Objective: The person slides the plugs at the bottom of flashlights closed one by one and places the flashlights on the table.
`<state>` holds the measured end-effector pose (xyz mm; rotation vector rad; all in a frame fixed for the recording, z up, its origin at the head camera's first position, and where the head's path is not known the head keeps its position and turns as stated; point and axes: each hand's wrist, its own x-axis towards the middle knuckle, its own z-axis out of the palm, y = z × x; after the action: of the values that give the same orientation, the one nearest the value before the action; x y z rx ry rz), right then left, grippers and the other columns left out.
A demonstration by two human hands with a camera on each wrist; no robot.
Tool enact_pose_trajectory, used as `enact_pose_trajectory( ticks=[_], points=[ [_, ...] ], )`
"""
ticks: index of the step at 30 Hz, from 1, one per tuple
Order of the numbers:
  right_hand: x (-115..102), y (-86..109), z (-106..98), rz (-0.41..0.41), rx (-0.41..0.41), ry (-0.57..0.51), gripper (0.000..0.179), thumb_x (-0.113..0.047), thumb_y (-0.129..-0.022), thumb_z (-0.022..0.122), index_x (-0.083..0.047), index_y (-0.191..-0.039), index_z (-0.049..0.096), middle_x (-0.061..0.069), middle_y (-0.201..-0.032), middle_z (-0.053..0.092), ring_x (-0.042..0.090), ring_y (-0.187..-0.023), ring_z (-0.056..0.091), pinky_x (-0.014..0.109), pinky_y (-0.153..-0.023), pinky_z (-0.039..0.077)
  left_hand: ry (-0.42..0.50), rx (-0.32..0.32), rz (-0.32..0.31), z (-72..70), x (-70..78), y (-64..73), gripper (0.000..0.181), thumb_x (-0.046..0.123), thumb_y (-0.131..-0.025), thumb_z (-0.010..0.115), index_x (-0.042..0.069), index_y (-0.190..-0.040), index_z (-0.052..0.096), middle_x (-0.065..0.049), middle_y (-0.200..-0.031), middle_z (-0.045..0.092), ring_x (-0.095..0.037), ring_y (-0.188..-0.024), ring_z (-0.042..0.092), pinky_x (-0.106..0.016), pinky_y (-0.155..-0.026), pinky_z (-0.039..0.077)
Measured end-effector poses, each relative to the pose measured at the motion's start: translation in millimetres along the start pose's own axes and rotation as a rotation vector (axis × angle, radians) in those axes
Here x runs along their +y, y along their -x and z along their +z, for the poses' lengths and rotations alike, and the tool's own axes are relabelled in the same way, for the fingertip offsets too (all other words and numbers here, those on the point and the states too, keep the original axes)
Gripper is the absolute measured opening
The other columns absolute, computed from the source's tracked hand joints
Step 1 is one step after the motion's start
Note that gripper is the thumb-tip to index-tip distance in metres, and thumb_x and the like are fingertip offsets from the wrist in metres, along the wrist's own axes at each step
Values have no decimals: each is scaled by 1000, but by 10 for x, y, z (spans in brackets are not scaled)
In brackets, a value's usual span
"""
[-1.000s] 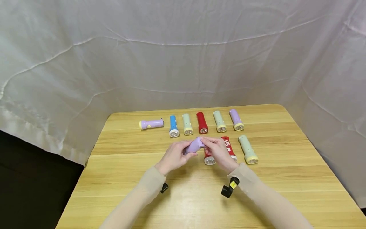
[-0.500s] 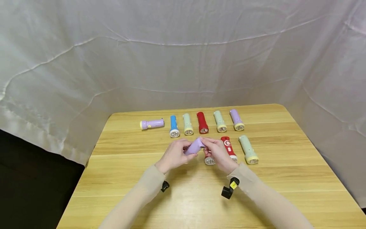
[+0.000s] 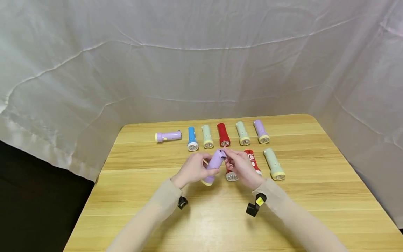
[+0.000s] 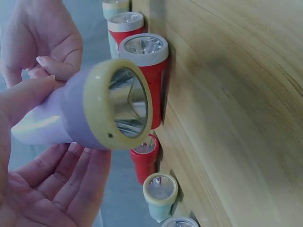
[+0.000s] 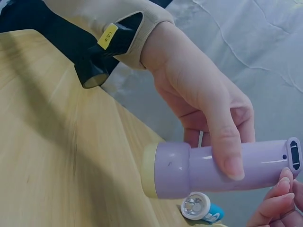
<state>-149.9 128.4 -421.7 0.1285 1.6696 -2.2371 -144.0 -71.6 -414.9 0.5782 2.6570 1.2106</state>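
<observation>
My left hand (image 3: 195,171) grips a purple flashlight (image 3: 216,160) around its barrel, held above the table and tilted. Its cream-yellow head ring (image 4: 98,104) and clear lens point downward. A dark slot (image 5: 296,154) shows in the raised tail end. My right hand (image 3: 244,169) pinches at that tail end with thumb and fingertips; exactly what lies between them is hard to see. In the left wrist view the right hand's fingers are curled beside the flashlight. A red flashlight (image 3: 232,176) with a white rim lies behind the right hand, partly hidden.
Near the right hand lie a red flashlight (image 3: 253,161) with white markings and a pale green one (image 3: 273,162). The back row holds purple (image 3: 171,135), blue (image 3: 191,135), pale green (image 3: 206,134), red (image 3: 222,134) and more flashlights. A fabric curtain (image 3: 201,77) hangs behind the table.
The purple flashlight has turned in my left hand: its yellow head now shows below the hand, and its tail slot faces the head camera. My right fingertips have stayed at the tail, slightly higher.
</observation>
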Motion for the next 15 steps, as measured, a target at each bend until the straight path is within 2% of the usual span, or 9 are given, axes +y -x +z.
enact_pose_trajectory(
  ticks=[8,15],
  points=[
    [-22,-19,-74,-30,-11,4,24,-26,-106,52,-24,-99,75,-7,-73,59,5,-68,51,15,-61,40,-14,45,-44,-24,60,-23,43,34,-81,84,6,-110,71,-7,-96,75,-12,-76,68,-24,-65,57],
    [-65,-7,-202,-58,-7,34,30,-21,-107,47,-29,-98,75,-8,-75,58,4,-70,51,13,-60,40,-1,104,-98,-8,97,-79,45,36,-83,82,5,-113,70,-7,-99,74,-15,-81,67,-25,-66,57]
  ],
)
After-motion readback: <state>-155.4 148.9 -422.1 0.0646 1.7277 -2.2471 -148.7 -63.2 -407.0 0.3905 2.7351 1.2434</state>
